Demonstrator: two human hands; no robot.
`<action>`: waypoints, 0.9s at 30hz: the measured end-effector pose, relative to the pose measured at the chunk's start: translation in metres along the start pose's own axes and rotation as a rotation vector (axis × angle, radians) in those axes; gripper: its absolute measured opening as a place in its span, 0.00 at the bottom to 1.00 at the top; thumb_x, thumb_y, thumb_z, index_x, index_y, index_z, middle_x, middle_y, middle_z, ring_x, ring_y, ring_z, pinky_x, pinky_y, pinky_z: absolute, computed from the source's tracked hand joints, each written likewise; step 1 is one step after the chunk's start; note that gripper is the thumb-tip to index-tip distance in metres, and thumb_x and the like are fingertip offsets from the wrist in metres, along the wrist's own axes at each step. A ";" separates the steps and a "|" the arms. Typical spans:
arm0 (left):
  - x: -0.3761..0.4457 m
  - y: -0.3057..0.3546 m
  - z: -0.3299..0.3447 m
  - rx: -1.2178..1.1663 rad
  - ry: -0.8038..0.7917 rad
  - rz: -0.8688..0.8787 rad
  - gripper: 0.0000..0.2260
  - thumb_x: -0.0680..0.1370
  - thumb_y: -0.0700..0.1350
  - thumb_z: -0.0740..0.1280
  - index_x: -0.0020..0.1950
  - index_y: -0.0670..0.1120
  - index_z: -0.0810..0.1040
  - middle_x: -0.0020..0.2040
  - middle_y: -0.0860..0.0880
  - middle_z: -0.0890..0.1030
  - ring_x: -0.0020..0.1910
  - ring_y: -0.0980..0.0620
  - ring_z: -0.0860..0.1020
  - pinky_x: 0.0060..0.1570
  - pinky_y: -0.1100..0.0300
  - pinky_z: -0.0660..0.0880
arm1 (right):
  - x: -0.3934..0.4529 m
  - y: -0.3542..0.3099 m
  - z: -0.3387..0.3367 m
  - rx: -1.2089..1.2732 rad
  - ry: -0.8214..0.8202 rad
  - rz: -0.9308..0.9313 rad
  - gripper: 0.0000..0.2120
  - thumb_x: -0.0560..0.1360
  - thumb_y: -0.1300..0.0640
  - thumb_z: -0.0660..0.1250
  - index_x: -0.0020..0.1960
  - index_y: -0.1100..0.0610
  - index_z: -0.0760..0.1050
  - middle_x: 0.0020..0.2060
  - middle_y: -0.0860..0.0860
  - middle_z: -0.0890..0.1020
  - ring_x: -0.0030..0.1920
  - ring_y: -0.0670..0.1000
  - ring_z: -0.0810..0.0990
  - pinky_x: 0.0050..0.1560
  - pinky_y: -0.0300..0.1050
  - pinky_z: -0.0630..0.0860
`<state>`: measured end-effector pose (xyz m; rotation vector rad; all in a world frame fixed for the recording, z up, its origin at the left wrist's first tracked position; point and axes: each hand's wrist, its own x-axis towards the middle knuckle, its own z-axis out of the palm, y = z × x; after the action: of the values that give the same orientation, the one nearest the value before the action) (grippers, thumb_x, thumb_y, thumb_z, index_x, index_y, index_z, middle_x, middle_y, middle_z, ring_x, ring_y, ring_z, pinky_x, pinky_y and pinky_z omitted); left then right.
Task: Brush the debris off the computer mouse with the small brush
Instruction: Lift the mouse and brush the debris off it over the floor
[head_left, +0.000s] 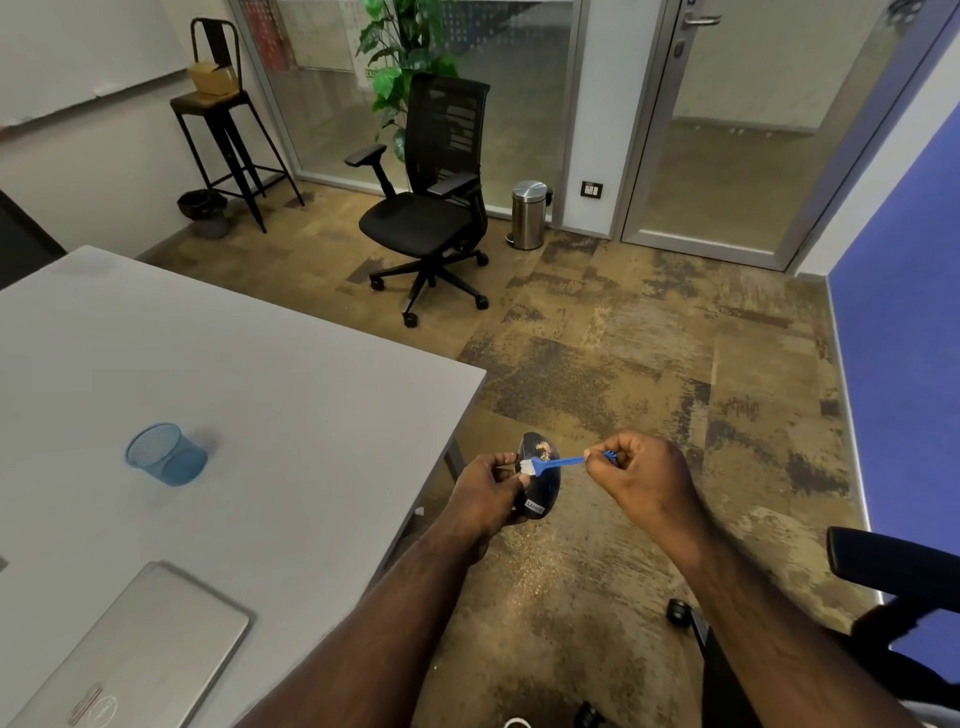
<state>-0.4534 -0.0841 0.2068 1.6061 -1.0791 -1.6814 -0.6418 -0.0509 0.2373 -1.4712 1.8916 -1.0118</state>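
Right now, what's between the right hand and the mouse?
Only the brush: the right hand pinches its blue handle, and its white bristles rest on the mouse, which the left hand holds. Head view.

Two hands (488, 491) (641, 475), one mouse (540, 486), one brush (553, 463), one laptop (140, 649), one blue mesh cup (166, 453), one office chair (434, 202)

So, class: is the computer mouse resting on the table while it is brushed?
No, the left hand holds the mouse over the floor, beyond the table edge.

Small white label on the computer mouse (539, 483), lettering too blurred to read
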 end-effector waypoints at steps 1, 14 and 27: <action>0.000 0.000 0.000 0.002 -0.005 0.001 0.11 0.79 0.38 0.65 0.61 0.45 0.75 0.56 0.43 0.80 0.53 0.45 0.81 0.43 0.52 0.83 | 0.002 0.000 -0.001 -0.023 0.047 0.016 0.06 0.71 0.52 0.73 0.36 0.51 0.81 0.20 0.43 0.76 0.19 0.40 0.70 0.18 0.31 0.62; -0.001 0.000 -0.002 0.021 -0.032 -0.004 0.11 0.79 0.38 0.65 0.61 0.47 0.75 0.56 0.45 0.80 0.52 0.47 0.82 0.44 0.52 0.84 | 0.011 -0.002 -0.006 -0.036 0.154 0.062 0.06 0.72 0.52 0.72 0.38 0.52 0.82 0.21 0.43 0.75 0.21 0.36 0.72 0.17 0.30 0.62; -0.001 -0.002 -0.006 0.001 -0.042 0.010 0.11 0.80 0.39 0.65 0.62 0.45 0.75 0.56 0.43 0.81 0.51 0.46 0.82 0.43 0.53 0.83 | 0.007 0.009 -0.014 0.060 0.026 0.044 0.05 0.73 0.55 0.73 0.38 0.52 0.82 0.20 0.42 0.76 0.18 0.40 0.68 0.18 0.31 0.61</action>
<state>-0.4475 -0.0837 0.2060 1.5698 -1.1073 -1.7149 -0.6596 -0.0535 0.2386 -1.3827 1.8867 -1.0631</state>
